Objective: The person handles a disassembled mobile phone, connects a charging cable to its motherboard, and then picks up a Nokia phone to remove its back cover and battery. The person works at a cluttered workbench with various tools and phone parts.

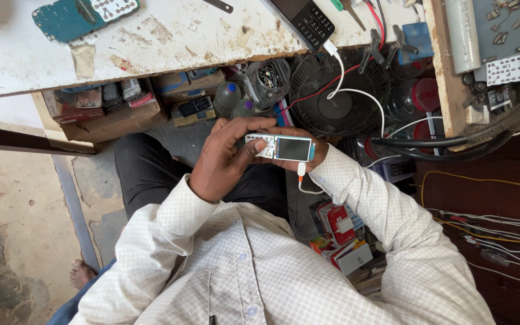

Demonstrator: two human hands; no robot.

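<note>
A small keypad phone point(279, 147) with a lit screen was held above the lap, just below the worktable point(170, 36) edge. It was gripped by the left hand point(224, 159), thumb laid on the keys, and cupped from behind by the right hand point(308, 147) — only fingertips shown. A white cable point(356, 93) was seen near it — its plug hung beneath the phone.
</note>
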